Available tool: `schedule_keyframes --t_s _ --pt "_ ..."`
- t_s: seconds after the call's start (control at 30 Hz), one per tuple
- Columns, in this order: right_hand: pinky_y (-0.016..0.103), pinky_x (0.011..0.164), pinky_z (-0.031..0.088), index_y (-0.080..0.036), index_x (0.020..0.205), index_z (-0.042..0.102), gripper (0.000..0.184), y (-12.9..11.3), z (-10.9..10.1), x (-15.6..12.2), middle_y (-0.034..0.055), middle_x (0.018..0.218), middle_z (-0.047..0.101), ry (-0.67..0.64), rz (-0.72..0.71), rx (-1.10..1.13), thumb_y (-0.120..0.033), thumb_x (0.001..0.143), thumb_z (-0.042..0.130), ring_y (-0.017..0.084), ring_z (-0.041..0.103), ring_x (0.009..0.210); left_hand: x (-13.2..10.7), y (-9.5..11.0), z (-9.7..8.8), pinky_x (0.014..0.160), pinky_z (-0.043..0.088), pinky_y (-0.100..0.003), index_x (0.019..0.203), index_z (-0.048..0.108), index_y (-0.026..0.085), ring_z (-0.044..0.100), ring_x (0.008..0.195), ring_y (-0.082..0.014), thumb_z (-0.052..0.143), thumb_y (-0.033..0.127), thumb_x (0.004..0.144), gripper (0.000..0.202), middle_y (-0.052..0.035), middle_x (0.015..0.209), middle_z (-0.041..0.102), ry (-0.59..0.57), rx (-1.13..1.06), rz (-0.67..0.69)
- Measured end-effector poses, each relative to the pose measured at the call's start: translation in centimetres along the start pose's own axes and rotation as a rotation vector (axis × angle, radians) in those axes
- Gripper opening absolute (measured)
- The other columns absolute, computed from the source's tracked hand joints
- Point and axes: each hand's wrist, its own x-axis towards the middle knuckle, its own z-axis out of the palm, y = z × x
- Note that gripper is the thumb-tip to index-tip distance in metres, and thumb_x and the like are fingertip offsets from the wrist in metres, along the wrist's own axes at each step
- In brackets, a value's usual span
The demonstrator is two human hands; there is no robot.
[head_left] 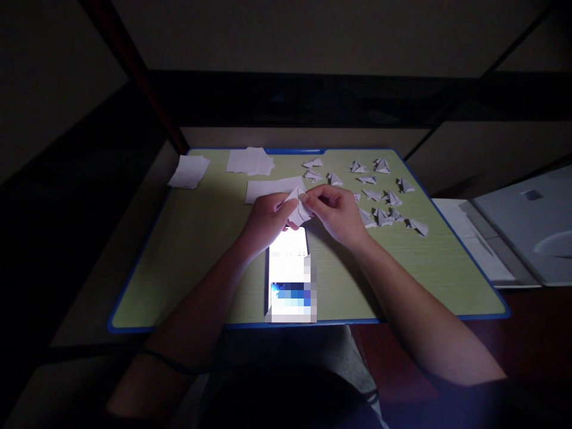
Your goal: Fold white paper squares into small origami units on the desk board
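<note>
Between my two hands a small folded piece of white paper [295,215] is held up above the middle of the table, its upper end pointed. My left hand [270,217] pinches it from the left, thumb on the face and fingertips showing below. My right hand [336,213] pinches the right edge between thumb and index finger. Just below the hands lies a lit phone [288,268] with timer digits on its screen. Behind them a white paper sheet [268,189] rests flat, partly covered by my hands and the folded paper.
The green table [192,256] has a blue rim. Several folded paper pieces [379,215] are scattered at the right. Paper stacks lie at the far left [188,171] and back middle [250,161]. Beyond the right edge are a white box-like object [527,220] and papers.
</note>
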Motion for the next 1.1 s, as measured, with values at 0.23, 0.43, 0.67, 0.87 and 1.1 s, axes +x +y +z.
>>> schedule_keyframes --t_s 0.23,0.43,0.67,0.87,1.1 --pt "0.027 0.052 0.032 -0.015 0.071 0.069 0.036 0.1 0.1 0.0 -0.0003 0.06 0.06 0.007 -0.013 0.006 -0.05 0.077 0.077 0.01 0.047 0.055 -0.3 0.8 -0.1 0.044 0.041 -0.016 0.072 0.062 0.014 0.06 0.051 -0.0079 0.053 0.017 0.083 0.015 0.0 0.06 0.065 0.025 0.053 -0.02" --pt "0.026 0.052 0.033 -0.016 0.07 0.069 0.035 0.2 0.2 -0.1 -0.0001 0.06 0.06 0.012 -0.008 0.036 -0.048 0.077 0.077 0.01 0.048 0.055 -0.1 0.4 0.0 0.044 0.041 -0.017 0.071 0.062 0.014 0.06 0.051 -0.0086 0.053 0.016 0.081 0.014 0.0005 0.06 0.064 0.024 0.067 -0.004" --pt "0.026 0.052 0.033 -0.016 0.07 0.067 0.041 0.4 0.3 0.0 0.0 0.06 0.059 0.03 -0.016 0.043 -0.055 0.075 0.078 0.011 0.047 0.055 -0.1 0.1 -0.1 0.045 0.042 -0.019 0.072 0.062 0.014 0.063 0.052 -0.011 0.052 0.02 0.081 0.015 -0.0008 0.061 0.065 0.03 0.106 -0.015" --pt "0.026 0.053 0.033 -0.016 0.071 0.068 0.034 0.5 0.2 -0.1 -0.0002 0.062 0.06 0.026 -0.026 0.044 -0.048 0.077 0.078 0.01 0.047 0.056 0.0 -0.3 -0.2 0.046 0.042 -0.02 0.071 0.061 0.015 0.063 0.054 -0.011 0.052 0.021 0.08 0.015 -0.0007 0.061 0.065 0.022 0.123 0.056" --pt "0.027 0.052 0.032 -0.017 0.07 0.066 0.031 0.4 0.2 -0.1 -0.0011 0.061 0.059 0.034 -0.035 0.036 -0.044 0.079 0.077 0.01 0.046 0.055 -0.1 -0.1 -0.2 0.047 0.042 -0.02 0.071 0.061 0.014 0.061 0.052 -0.01 0.051 0.02 0.081 0.015 -0.0007 0.06 0.065 0.01 0.118 0.066"
